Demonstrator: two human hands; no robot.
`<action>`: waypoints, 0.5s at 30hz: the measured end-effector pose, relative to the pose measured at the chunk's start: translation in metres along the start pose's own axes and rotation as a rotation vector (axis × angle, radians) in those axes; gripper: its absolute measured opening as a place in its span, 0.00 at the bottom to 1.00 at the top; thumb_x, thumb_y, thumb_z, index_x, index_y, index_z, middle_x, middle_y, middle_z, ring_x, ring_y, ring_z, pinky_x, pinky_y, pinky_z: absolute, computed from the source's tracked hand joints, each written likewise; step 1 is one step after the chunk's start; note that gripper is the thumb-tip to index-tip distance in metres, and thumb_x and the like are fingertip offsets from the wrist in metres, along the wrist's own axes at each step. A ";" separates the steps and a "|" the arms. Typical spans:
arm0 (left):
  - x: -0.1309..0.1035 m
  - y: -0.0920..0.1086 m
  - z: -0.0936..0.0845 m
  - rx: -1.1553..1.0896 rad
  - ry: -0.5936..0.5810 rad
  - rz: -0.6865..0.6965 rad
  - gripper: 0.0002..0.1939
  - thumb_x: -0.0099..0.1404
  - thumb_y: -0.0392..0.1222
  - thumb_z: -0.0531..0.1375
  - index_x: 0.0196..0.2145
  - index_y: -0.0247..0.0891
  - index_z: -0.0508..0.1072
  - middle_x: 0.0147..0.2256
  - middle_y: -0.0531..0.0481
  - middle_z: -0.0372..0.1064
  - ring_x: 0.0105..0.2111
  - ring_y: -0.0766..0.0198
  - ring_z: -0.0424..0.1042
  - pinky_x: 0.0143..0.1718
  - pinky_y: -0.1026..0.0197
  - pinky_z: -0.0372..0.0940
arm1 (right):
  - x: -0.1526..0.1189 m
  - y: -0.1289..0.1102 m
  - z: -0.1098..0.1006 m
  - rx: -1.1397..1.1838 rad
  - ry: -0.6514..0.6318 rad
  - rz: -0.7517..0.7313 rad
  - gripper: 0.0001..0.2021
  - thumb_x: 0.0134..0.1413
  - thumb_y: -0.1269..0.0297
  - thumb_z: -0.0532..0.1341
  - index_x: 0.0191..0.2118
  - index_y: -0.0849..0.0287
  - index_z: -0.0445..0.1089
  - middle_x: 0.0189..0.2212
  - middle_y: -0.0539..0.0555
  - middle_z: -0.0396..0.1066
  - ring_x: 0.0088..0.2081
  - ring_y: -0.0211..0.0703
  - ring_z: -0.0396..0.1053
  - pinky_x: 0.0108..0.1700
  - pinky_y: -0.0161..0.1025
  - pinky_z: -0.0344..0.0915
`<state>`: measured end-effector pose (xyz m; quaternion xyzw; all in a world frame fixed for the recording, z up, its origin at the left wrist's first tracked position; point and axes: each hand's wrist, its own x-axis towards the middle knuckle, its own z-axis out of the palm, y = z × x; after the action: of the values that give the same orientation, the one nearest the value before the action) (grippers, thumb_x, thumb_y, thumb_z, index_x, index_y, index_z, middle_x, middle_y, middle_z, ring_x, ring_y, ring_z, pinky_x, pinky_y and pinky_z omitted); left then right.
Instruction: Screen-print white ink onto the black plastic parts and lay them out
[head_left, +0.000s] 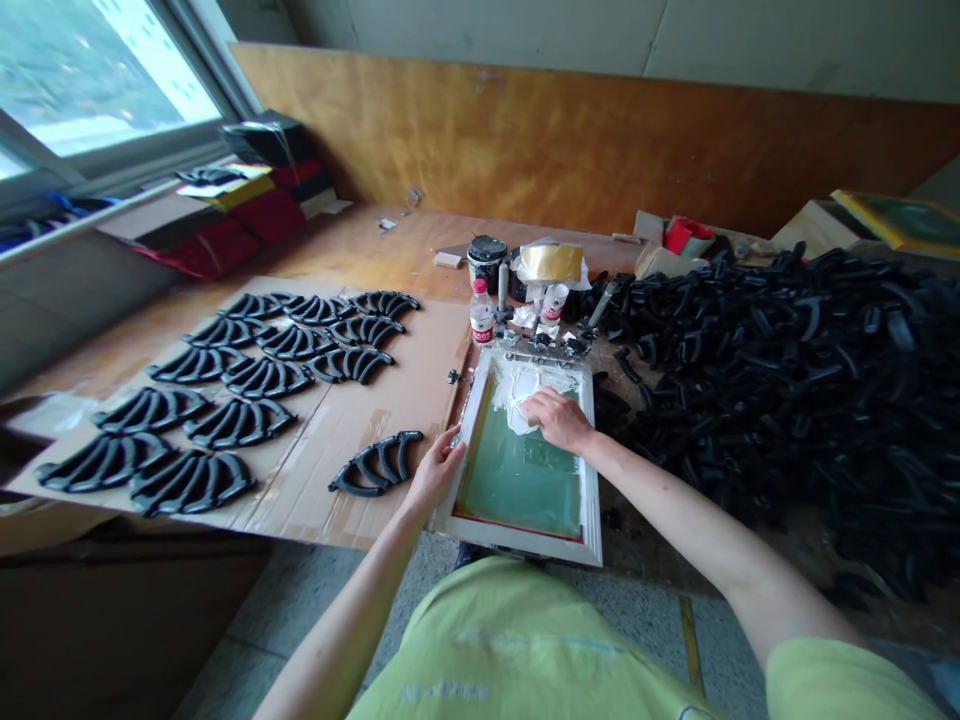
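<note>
A silk-screen frame (591, 510) with green mesh lies in front of me, its far end at a metal clamp (525, 345). My left hand (439, 465) is at the frame's left edge, its fingers curled against the side. Over the far part of the mesh, my right hand (559, 420) has its fingers closed on a crumpled white cloth (517, 398). White smears surround the cloth on the mesh. Whatever lies beneath the frame is hidden.
Black curved, ribbed parts (240, 422) lie in rows on cardboard (315, 455) at left. A large heap of black pieces (780, 370) covers the right side. Behind the frame stand a red-capped bottle (481, 318) and a dark tub (487, 262). A wooden board (570, 150) closes the back.
</note>
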<state>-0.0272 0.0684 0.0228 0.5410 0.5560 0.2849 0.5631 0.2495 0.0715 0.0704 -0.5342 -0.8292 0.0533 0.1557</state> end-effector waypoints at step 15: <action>-0.015 0.097 -0.022 -0.188 -0.018 0.036 0.31 0.61 0.66 0.51 0.48 0.39 0.73 0.34 0.47 0.74 0.28 0.63 0.71 0.28 0.64 0.65 | 0.048 0.079 -0.064 0.008 0.300 0.431 0.21 0.56 0.59 0.60 0.56 0.51 0.66 0.39 0.55 0.75 0.39 0.48 0.71 0.42 0.41 0.63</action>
<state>-0.0237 0.0852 0.1224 0.4979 0.5120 0.3412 0.6112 0.3203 0.1436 0.1203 -0.7000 -0.6635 0.0088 0.2642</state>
